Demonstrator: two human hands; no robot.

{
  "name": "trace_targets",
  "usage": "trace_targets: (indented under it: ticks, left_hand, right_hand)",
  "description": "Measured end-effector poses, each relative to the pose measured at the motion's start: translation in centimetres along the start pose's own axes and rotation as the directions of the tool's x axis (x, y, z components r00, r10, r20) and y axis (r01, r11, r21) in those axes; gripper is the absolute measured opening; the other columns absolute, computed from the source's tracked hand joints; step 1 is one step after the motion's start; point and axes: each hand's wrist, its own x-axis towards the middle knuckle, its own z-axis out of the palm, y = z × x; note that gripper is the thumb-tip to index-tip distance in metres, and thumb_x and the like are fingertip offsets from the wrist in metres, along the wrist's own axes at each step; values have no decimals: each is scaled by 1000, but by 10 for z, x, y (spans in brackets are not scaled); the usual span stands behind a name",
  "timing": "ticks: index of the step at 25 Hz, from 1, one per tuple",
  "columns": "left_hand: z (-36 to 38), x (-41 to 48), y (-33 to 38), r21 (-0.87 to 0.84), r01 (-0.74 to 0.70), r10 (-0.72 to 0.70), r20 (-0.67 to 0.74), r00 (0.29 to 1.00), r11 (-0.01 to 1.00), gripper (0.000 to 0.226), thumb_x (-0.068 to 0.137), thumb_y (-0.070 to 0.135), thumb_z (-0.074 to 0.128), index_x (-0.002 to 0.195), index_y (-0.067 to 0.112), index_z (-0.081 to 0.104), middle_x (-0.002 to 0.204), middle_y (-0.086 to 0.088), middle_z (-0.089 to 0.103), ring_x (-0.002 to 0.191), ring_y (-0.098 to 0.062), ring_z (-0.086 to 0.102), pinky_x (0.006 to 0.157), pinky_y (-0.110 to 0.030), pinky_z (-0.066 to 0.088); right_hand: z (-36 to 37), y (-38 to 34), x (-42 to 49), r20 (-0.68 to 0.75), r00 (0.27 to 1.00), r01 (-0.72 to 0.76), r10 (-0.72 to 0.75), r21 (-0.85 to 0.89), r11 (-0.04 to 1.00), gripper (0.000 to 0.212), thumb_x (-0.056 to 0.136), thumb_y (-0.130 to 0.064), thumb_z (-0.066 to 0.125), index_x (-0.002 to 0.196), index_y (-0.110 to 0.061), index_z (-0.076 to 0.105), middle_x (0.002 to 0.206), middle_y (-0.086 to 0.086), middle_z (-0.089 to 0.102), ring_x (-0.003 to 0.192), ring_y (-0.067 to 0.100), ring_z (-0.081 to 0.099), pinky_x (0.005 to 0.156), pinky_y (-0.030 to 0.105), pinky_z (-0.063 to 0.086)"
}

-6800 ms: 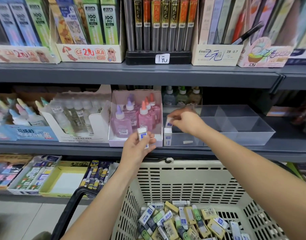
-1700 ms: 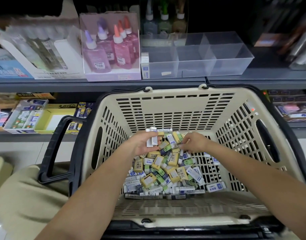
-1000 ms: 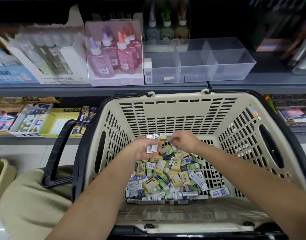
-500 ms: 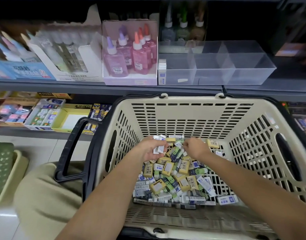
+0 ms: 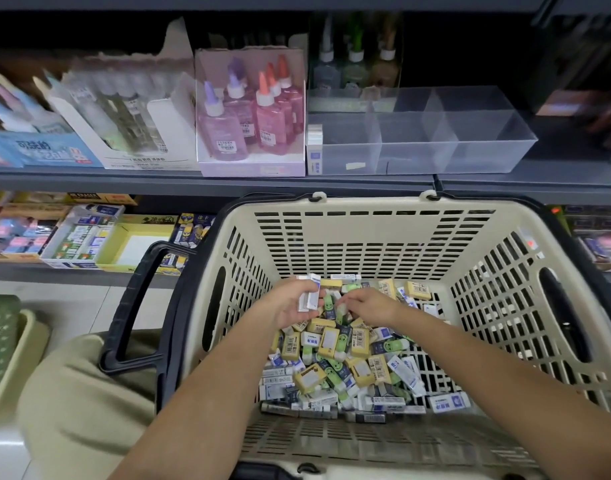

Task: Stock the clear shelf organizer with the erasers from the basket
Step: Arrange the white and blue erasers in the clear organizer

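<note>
Left arm: bare forearm, reaching forward from lower left.
Left hand (image 5: 293, 307): fingers and thumb curled round a few white erasers (image 5: 309, 296).
Right arm: bare, reaching in from lower right.
Right hand (image 5: 370, 306): knuckles up, fingertips bunched toward the left hand; I cannot tell whether they pinch anything.

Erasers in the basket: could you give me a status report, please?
Left hand holds white erasers. Right hand in basket, over pile. Organizer mostly empty. Nothing blocking.
</note>
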Motion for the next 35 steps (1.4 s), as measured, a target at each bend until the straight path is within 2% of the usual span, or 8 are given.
trace_targets:
  ticks: [9, 14, 18, 24, 27, 29, 32, 35]
  left_hand:
    - [-1, 3, -2, -37, -1, 0, -31, 1000, 999, 10, 89, 5, 53, 97, 11, 52, 95, -9, 67, 80, -18, 62, 69, -33, 52]
    - [11, 4, 4, 22, -229, 229, -21, 973, 973, 23, 87, 8, 62, 108, 8, 53, 113, -12, 61, 100, -22, 60, 74, -32, 51]
    - [22, 1, 2, 132, -298, 257, 259, 931, 945, 37, 84, 23, 66, 115, 6, 55, 101, -8, 65, 93, -22, 60, 85, -36, 48]
    - [33, -5, -6, 167, -146, 86, 323, 942, 975, 52, 67, 28, 79, 111, 11, 57, 91, -1, 68, 79, -13, 64, 62, -25, 51]
    - [44, -4, -11, 117, -101, 68, 258, 964, 988, 54, 69, 14, 80, 114, 11, 52, 110, -7, 65, 88, -16, 66, 58, -25, 53]
    - [42, -4, -8, 58, -53, 36, 256, 966, 997, 65, 64, 10, 81, 121, 10, 48, 116, -10, 64, 97, -19, 66, 60, -28, 55]
    - [35, -6, -6, 57, -49, 33, 256, 966, 997, 65, 64, 6, 80, 122, 11, 50, 114, -9, 67, 96, -19, 68, 63, -32, 56]
    - [35, -9, -2, 70, -46, 30, 219, 975, 996, 73, 65, 5, 79, 129, 9, 44, 127, -12, 57, 112, -23, 59, 64, -33, 57]
  right_hand:
    - [-17, -2, -10, -260, 962, 89, -89, -12, 996, 14, 84, -6, 62, 95, -14, 61, 90, -2, 59, 85, 17, 59, 67, 22, 45]
    - [-33, -37, -27, -155, 986, 108, -57, 346, 932, 8, 90, -12, 57, 91, -10, 64, 67, 2, 69, 49, 1, 61, 44, 14, 40]
    - [-40, -49, -39, -7, 994, -85, 105, 537, 839, 24, 96, -30, 48, 91, -10, 60, 71, 6, 72, 61, 12, 67, 52, 20, 41]
    - [-49, -15, -67, 180, 981, -175, 74, 658, 733, 24, 97, -16, 46, 111, -2, 59, 97, 15, 72, 87, 20, 71, 73, 26, 58]
    - [-43, 14, -77, 120, 979, -164, 166, -29, 986, 14, 93, -17, 53, 102, -10, 61, 94, 8, 72, 78, 13, 70, 70, 25, 57]
    - [-31, 36, -78, 78, 971, -151, 224, -522, 839, 14, 89, -23, 58, 90, -9, 62, 90, 7, 68, 76, 16, 65, 72, 31, 55]
    - [-13, 55, -77, 58, 955, -178, 291, -672, 718, 35, 83, -39, 65, 71, -14, 43, 69, -2, 48, 60, 13, 48, 52, 26, 38]
    - [-9, 60, -71, 13, 962, -210, 272, -602, 770, 43, 76, -41, 72, 96, -13, 47, 87, -3, 53, 80, 16, 53, 58, 27, 41]
